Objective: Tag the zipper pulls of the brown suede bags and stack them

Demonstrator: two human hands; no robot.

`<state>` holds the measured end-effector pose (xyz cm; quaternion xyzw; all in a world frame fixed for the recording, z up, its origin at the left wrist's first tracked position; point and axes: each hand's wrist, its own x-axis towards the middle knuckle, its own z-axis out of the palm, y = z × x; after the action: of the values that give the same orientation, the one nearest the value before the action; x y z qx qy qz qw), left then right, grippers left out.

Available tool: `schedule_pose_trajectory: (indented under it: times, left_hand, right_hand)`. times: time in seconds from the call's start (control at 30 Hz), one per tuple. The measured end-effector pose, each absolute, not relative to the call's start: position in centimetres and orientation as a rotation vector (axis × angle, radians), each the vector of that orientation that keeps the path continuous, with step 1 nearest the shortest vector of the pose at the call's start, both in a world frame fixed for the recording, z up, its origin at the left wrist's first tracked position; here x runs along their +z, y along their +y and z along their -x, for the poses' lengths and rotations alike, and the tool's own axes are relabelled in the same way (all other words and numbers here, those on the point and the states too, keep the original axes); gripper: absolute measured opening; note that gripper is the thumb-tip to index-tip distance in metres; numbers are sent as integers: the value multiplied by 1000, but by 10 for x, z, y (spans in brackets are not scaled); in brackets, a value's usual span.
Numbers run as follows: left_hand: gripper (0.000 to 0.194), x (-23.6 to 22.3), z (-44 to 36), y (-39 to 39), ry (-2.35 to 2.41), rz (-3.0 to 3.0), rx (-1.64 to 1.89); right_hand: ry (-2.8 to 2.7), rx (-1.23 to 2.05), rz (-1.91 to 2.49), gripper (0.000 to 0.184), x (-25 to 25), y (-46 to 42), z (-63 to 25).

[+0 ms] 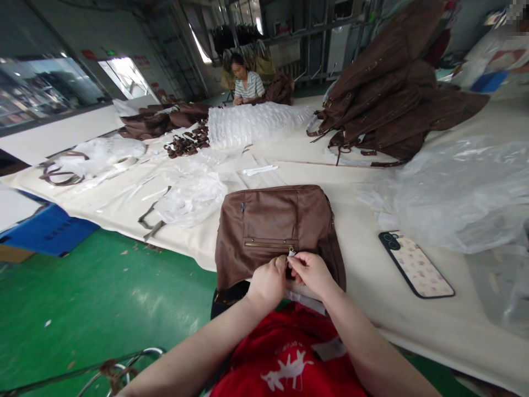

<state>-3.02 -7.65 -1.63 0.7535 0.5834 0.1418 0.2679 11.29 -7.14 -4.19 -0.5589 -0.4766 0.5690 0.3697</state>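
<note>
While the bare right hand (313, 271) pinches a small pale tab (291, 253) at the narrow brass-coloured zipper (264, 244), the bare left hand (268, 284) has curled fingers beside it; what they hold, I cannot tell. The brown leather bag (270, 212) lies across the cream-covered table's (359, 275) near edge, before crumpled translucent plastic (258, 125).

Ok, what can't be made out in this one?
All in the head view:
- What, if anything, the left hand and right hand grip at the brown bag: hidden by the fingers.
- The phone's screen: it lies face down.
- Lettering on the red top: too blurred.
- The plastic sheeting's far end: cut off by the right edge.
</note>
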Motion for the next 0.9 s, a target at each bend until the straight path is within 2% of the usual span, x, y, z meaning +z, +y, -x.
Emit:
schedule_pose_trajectory:
  times: [0.1, 0.2, 0.43, 0.63, 0.77, 0.9]
  left_hand:
    - [6, -13, 31, -70, 1515, -1496, 647]
    - [15, -9, 32, -64, 1354, -1113, 706]
    - [17, -7, 37, -59, 1048, -700, 562]
    - [8, -2, 46, -56, 867, -488, 462]
    - [9, -3, 40, -63, 798, -442, 385]
    - [28, -4, 33, -73, 871, -673, 386]
  right_hand:
    - [-1200, 1449, 1444, 26, -43, -73, -113]
    - [-1209, 1443, 1447, 24, -43, -74, -112]
    - [-1219, 1442, 1432, 27, -48, -72, -113]
    - [-1149, 1503, 1432, 39, -43, -70, -111]
    - [-1147, 1586, 1301, 45, -37, -70, -114]
    - [-1057, 1602, 1252, 49, -38, -70, -119]
